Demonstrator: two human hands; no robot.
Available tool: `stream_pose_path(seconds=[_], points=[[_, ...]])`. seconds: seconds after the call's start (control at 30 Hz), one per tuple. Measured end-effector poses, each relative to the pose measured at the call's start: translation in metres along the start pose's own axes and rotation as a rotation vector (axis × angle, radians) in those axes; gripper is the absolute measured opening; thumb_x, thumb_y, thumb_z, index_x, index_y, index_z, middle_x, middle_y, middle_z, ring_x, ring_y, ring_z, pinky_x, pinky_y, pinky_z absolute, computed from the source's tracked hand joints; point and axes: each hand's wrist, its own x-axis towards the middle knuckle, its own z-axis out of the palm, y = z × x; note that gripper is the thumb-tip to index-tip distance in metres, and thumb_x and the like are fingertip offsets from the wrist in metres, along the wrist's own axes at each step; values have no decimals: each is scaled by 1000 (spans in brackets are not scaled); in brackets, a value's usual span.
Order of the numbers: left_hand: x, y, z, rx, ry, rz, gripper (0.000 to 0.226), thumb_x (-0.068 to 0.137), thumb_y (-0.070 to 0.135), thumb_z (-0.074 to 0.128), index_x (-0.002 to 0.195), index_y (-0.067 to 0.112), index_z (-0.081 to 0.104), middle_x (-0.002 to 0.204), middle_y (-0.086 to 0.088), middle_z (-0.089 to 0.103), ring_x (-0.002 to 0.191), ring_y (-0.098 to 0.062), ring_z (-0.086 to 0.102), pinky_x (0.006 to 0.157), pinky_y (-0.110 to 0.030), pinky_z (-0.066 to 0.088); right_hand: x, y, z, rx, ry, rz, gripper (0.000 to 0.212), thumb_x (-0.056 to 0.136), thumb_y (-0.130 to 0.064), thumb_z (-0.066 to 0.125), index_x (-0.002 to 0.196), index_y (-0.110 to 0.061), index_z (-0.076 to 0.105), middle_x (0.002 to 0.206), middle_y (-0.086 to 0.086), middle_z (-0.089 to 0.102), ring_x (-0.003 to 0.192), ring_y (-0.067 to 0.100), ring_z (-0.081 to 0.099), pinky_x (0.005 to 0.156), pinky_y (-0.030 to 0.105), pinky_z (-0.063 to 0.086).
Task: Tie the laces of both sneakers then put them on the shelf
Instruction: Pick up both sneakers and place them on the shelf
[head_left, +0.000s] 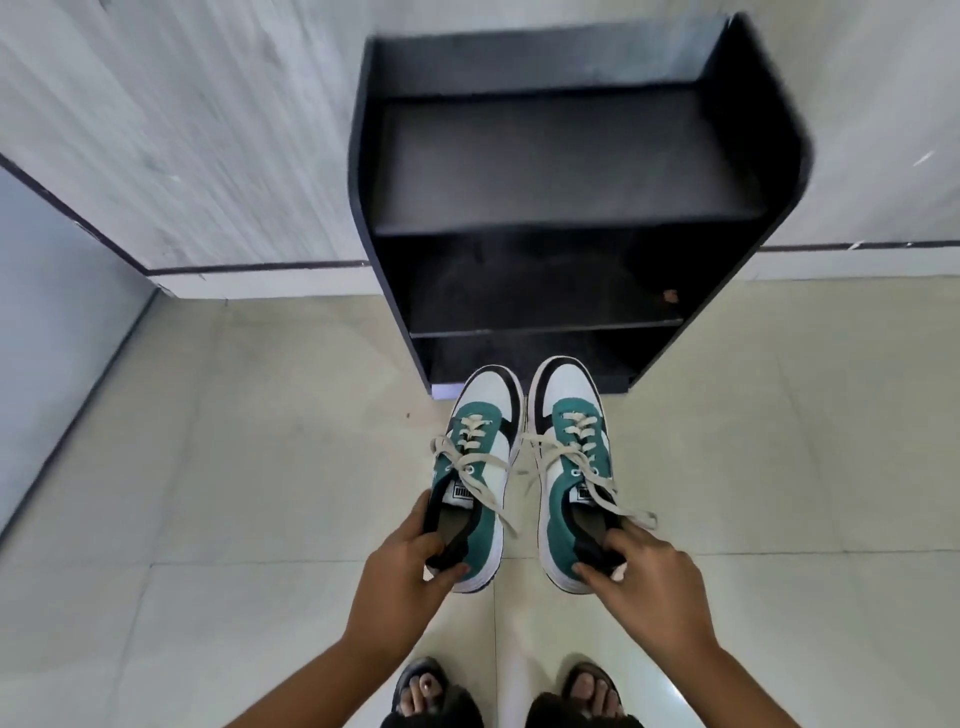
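Note:
Two green, white and black sneakers are held side by side above the floor, toes pointing at the shelf. My left hand (402, 577) grips the heel of the left sneaker (480, 457). My right hand (652, 577) grips the heel of the right sneaker (571, 457). Both pairs of cream laces are tied in bows, with loose ends hanging over the sides. The black shoe shelf (566, 208) stands right in front, against the wall, with three open tiers and nothing large on them.
Pale tiled floor (208, 493) spreads all around. A white wall with a dark skirting line runs behind the shelf. A blue-grey panel (47, 322) stands at the left. My sandalled feet (421, 696) show at the bottom edge.

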Motion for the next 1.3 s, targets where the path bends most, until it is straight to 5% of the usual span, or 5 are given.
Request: stream_pose_path(seconds=[0.1, 0.23, 0.53, 0.97, 1.3], points=[[-22, 45, -52, 16, 20, 28, 16, 70, 22, 77, 68, 16, 63, 145, 10, 43, 66, -9, 62, 60, -12, 46, -21, -31, -60, 11, 37, 13, 28, 58, -34, 82, 63, -19, 59, 72, -5, 66, 49, 22, 61, 41, 15, 22], [-32, 110, -119, 24, 66, 76, 27, 67, 16, 81, 65, 21, 54, 141, 2, 50, 70, -13, 62, 58, 3, 33, -37, -73, -144, 22, 40, 14, 26, 59, -31, 83, 67, -19, 62, 75, -4, 68, 50, 21, 63, 43, 16, 33], [61, 193, -210, 54, 257, 110, 17, 74, 12, 73, 69, 8, 58, 140, -10, 50, 73, -26, 62, 56, -25, 47, 55, -152, -262, 65, 137, -56, 26, 74, -25, 72, 96, -14, 64, 103, 4, 67, 74, 30, 66, 60, 34, 53], [165, 191, -219, 84, 200, -8, 14, 82, 14, 62, 81, 0, 61, 148, -15, 38, 88, -37, 59, 61, -27, 35, 164, -188, -245, 29, 51, -24, 22, 81, -23, 64, 98, -10, 59, 102, 12, 65, 90, 36, 64, 68, 38, 50], [173, 186, -219, 71, 173, -92, 18, 82, 17, 63, 98, 7, 62, 153, -14, 28, 112, -33, 54, 79, -38, 51, 173, -200, -242, 16, -15, 1, 33, 82, -24, 63, 113, -15, 54, 115, 11, 60, 99, 35, 62, 77, 41, 54]])
